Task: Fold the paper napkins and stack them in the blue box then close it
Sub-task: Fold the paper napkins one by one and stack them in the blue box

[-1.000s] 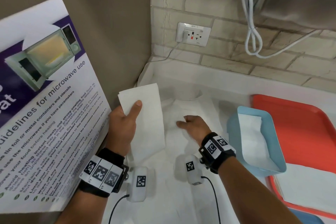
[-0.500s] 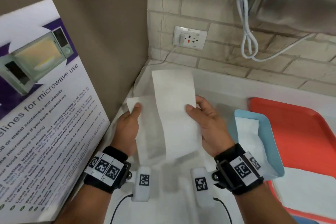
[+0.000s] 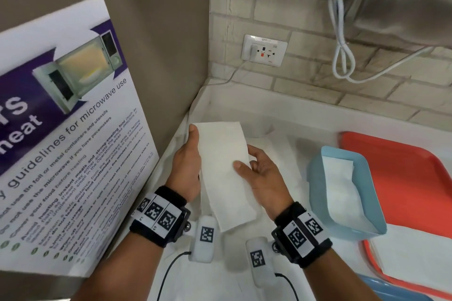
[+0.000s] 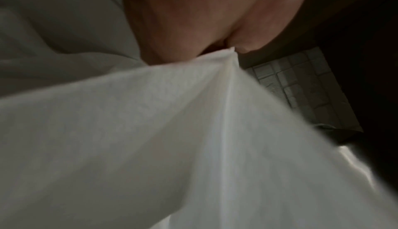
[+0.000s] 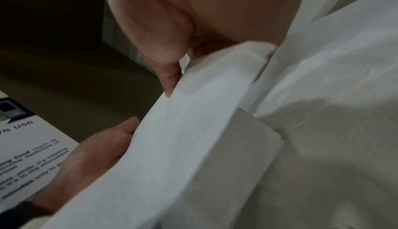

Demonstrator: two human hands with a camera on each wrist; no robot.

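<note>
Head view: a poster [image 3: 68,129] leaning at the left shows a microwave photo and reads "guidelines for microwave use"; its smaller lines are mostly blurred. The wall socket [image 3: 265,50] carries a small label too faint to read. Both hands hold a folded napkin [image 3: 225,171] above the counter. The left hand [image 3: 187,166] grips its left edge, thumb at the top corner; the right hand [image 3: 263,176] has its thumb pressed on the napkin's face, fingers behind. The blue box [image 3: 318,193] stands open to the right on a red tray [image 3: 415,173], with napkins inside.

Left wrist view: fingers [image 4: 193,19] close together pinch the napkin [image 4: 150,139] at a corner.

Right wrist view: the thumb [image 5: 168,72] clamps the napkin [image 5: 172,147] against the fingers behind it. The poster [image 5: 25,156] shows "use" and "food".
</note>
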